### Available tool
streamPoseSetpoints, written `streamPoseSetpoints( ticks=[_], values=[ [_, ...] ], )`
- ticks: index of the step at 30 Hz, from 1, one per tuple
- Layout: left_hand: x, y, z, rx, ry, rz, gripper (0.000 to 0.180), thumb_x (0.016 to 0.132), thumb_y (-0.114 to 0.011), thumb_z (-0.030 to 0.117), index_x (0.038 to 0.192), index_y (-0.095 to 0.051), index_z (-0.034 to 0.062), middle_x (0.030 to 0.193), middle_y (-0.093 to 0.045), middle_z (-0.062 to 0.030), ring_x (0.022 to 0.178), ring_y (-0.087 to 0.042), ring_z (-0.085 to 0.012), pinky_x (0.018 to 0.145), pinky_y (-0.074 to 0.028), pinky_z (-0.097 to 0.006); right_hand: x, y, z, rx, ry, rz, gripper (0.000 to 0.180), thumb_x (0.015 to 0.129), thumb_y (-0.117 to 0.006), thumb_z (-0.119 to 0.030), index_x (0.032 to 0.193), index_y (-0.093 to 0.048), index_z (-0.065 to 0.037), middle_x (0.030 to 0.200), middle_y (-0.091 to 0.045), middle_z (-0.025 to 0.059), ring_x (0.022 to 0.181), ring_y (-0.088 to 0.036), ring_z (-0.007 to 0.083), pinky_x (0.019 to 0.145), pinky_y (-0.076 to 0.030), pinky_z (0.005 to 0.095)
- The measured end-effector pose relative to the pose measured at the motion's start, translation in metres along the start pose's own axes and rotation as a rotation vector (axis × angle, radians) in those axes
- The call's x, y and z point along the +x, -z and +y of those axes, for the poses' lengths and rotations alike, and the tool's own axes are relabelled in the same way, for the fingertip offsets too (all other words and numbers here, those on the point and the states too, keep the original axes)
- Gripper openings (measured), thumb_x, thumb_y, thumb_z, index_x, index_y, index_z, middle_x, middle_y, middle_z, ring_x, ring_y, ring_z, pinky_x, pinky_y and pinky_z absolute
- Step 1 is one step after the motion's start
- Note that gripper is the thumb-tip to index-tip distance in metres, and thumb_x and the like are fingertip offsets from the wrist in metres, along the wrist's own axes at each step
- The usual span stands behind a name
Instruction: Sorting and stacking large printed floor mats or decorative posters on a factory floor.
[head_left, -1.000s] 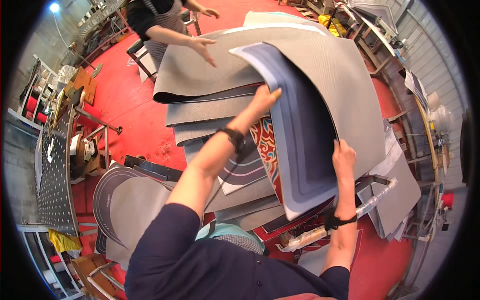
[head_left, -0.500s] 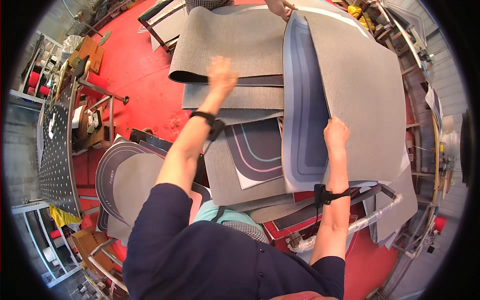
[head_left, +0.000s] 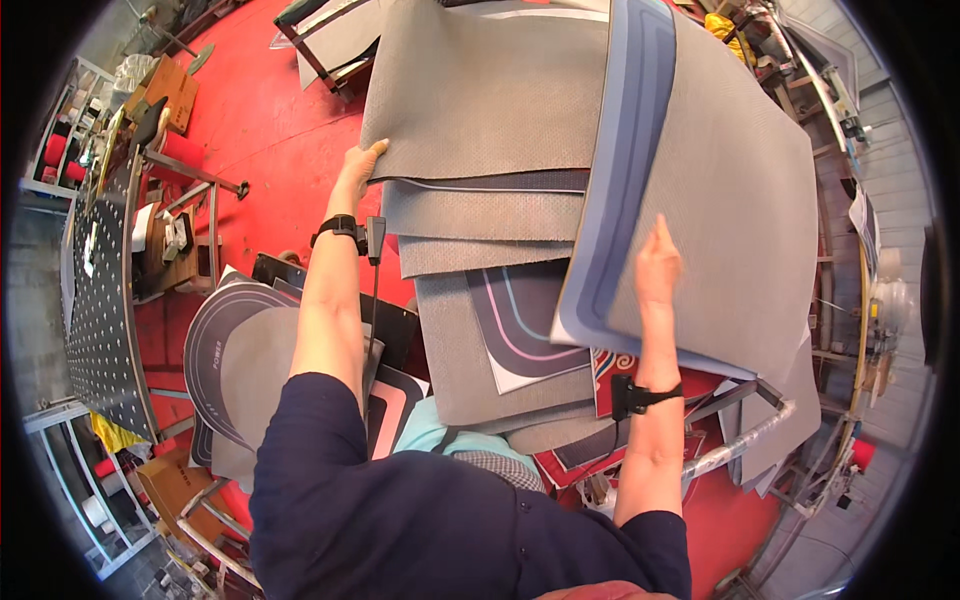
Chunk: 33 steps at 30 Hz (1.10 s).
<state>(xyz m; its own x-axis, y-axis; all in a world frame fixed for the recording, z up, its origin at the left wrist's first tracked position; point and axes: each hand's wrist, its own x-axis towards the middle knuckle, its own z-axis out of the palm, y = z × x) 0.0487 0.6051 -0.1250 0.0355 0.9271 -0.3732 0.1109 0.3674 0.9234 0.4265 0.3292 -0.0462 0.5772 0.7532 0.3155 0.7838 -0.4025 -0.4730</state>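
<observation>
A grey mat (head_left: 480, 90), its textured underside up, lies folded over the stack in front of me. My left hand (head_left: 362, 165) is closed on its near left corner, thumb on top and fingers underneath. On the right lies a blue banded mat (head_left: 630, 130), its grey underside (head_left: 740, 200) folded over part of the face. My right hand (head_left: 658, 268) lies over that underside, fingers stretched forward and holding nothing. Below the stack's edges shows a dark mat with pink and light-blue curved lines (head_left: 525, 310).
Rounded dark mats (head_left: 205, 350) lie at my left. Past them stands a perforated dark panel (head_left: 105, 290). A plastic-wrapped metal rail (head_left: 745, 440) curves at the near right. A framed rack with mats (head_left: 335, 45) is at the far left, on the red floor (head_left: 250, 100).
My left hand has moved from the grey mat's top to its left corner. My right hand has let go of the blue mat's folded edge. Another person's hand has left the far edge.
</observation>
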Motion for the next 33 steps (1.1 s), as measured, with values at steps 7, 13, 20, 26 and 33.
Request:
streamPoseSetpoints(
  ticks=[7,13,20,26,33],
  values=[
    [-0.156,0.02,0.039,-0.214,-0.247,-0.059,0.024,0.08,-0.058,0.014,0.096,-0.055,-0.0033,0.084,-0.055,-0.0027,0.073,-0.049,-0.011,0.067,-0.04,-0.026,-0.113,-0.039,-0.108,0.587,-0.021,-0.531,0.037,0.08,-0.056,-0.028,0.101,-0.057,0.004,0.098,-0.058,0.0238,0.094,-0.057,0.0304,0.079,-0.045,0.0349],
    [-0.333,0.108,0.024,-0.294,-0.253,0.038,0.036,0.083,-0.053,0.011,0.115,-0.045,-0.0051,0.107,-0.054,-0.0109,0.094,-0.054,-0.0173,0.082,-0.042,-0.03,-0.143,-0.037,-0.113,1.615,-0.892,-0.539,0.059,0.078,-0.051,-0.054,0.113,-0.049,-0.006,0.102,-0.057,0.0116,0.086,-0.056,0.0231,0.068,-0.043,0.0317],
    [-0.424,0.199,-0.019,-0.232,-0.191,0.116,0.03,0.085,-0.051,0.009,0.111,-0.047,-0.0054,0.101,-0.056,-0.0101,0.085,-0.055,-0.0161,0.078,-0.043,-0.026,-0.11,-0.043,-0.053,2.099,-0.869,0.003,0.053,0.07,-0.072,-0.022,0.108,-0.048,0.005,0.11,-0.052,0.0143,0.102,-0.048,0.026,0.091,-0.037,0.0411],
    [-0.459,0.235,-0.032,-0.112,-0.3,0.034,0.03,0.086,-0.05,0.009,0.111,-0.047,-0.006,0.101,-0.057,-0.0098,0.086,-0.055,-0.0161,0.076,-0.043,-0.027,-0.136,-0.073,-0.048,1.558,-0.995,0.08,0.034,0.071,-0.067,-0.004,0.1,-0.053,0.007,0.099,-0.057,0.0158,0.085,-0.058,0.0271,0.074,-0.047,0.0418],
    [-0.512,0.327,-0.038,-0.211,-0.264,0.228,0.029,0.085,-0.052,0.01,0.11,-0.048,-0.0046,0.1,-0.057,-0.0105,0.084,-0.055,-0.0167,0.075,-0.043,-0.028,-0.161,-0.052,-0.106,1.493,-0.962,-0.092,0.013,0.068,-0.063,0.002,0.078,-0.056,0.006,0.076,-0.059,0.0131,0.068,-0.058,0.0237,0.06,-0.049,0.037]
  ],
)
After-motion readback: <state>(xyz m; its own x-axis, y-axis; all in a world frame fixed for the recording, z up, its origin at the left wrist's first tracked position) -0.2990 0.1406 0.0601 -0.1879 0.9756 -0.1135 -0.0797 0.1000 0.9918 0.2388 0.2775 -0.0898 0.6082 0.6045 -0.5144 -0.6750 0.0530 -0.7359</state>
